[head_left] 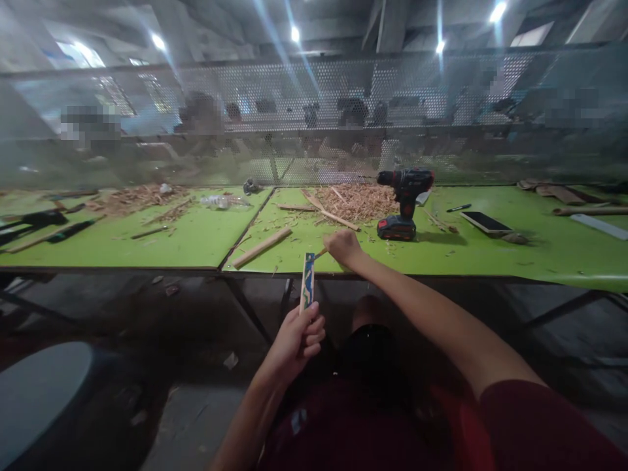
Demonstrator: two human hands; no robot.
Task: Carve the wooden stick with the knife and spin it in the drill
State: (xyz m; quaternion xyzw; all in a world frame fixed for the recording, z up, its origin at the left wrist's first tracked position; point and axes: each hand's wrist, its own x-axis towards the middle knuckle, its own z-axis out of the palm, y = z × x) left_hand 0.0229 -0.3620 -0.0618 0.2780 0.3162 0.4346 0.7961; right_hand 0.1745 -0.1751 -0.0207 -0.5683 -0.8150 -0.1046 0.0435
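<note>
My left hand (299, 333) is closed around the lower end of a flat wooden strip (308, 281) with a blue and green pattern on its face. The strip stands nearly upright just in front of the table edge. Closed in a fist at the table's edge, my right hand (342, 248) grips a thin yellowish tool (321, 252). Only a short length of that tool shows, pointing left to the strip's upper part; its kind cannot be made out. Whether its tip touches the strip is unclear.
On the green table (196, 245) lie a wooden stick (262, 248) and a pile of wood shavings (360, 201). A cordless drill (406, 199) stands upright right of the pile. Farther right are a phone (485, 222) and a pen (458, 208). A perforated screen (314, 98) rises behind.
</note>
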